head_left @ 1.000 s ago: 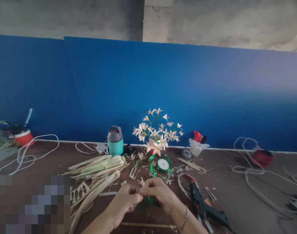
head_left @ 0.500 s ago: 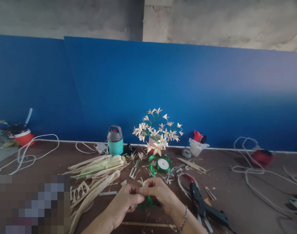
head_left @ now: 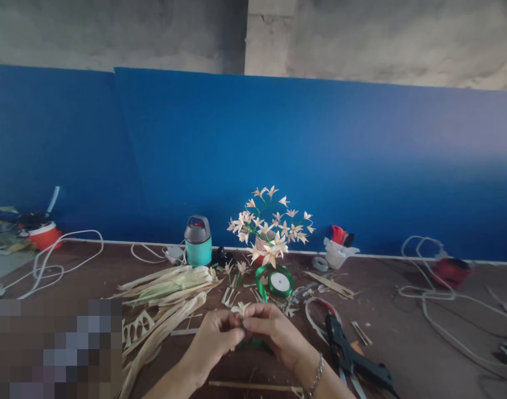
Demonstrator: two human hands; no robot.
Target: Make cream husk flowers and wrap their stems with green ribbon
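My left hand (head_left: 218, 335) and my right hand (head_left: 274, 330) meet at the front middle of the table, both closed in a pinch. A small cream flower (head_left: 241, 308), seemingly of dried husk, pokes up between their fingertips; its lower end is hidden by the fingers. Green ribbon (head_left: 262, 293) runs from the ribbon spool (head_left: 279, 282) down behind my right hand, and some green shows beneath the hands. Two finished-looking husk flowers (head_left: 241, 268) lie just beyond. Behind the spool stands a pot (head_left: 265, 240) full of similar flowers on green stems.
Dried husks (head_left: 166, 288) lie in a pile at left. On the right are a black glue gun (head_left: 345, 349) and its looped cable. A teal-and-grey canister (head_left: 198, 244), a white cup (head_left: 335, 254) and white cords (head_left: 424, 282) line the blue partition (head_left: 237, 144). A thin stick (head_left: 253, 384) lies in front.
The cream flower now stands higher and shows more plainly above my fingertips. Both hands stay together in nearly the same place; the view has shifted slightly.
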